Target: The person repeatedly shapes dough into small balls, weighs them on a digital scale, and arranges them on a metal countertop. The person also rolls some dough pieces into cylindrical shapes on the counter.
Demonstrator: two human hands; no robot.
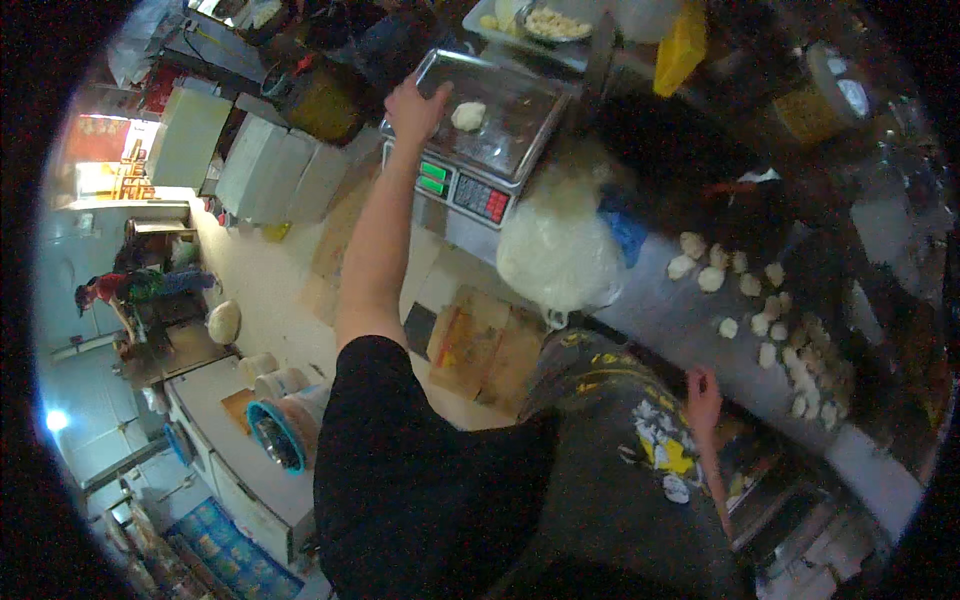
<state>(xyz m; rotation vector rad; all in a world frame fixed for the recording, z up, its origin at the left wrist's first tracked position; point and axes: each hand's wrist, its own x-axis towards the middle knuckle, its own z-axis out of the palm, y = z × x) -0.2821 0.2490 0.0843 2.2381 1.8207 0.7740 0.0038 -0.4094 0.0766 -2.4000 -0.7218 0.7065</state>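
At the left rim of a digital scale (480,187) is my left hand (417,111). Its thumb lies over the metal weighing pan (517,127) and its fingers are toward the outer edge; whether they grip the rim is not clear. One pale dough ball (469,116) sits on the pan, beside my thumb. A large pale mass in a clear plastic bag (559,251), probably dough, rests near the front of the scale. My right hand (703,394) is by the worktable's near edge, in front of my shirt, fingers curled and blurred. Several dough pieces (711,279) lie on the worktable (652,300) beyond it.
Behind the scale stands a white tray (480,26) with a bowl of pale pieces (556,24). Flattened cardboard (487,345) lies on the floor. A blue-rimmed basket (277,435) stands on a white counter (225,420) at left. Another person (142,289) bends over a table there.
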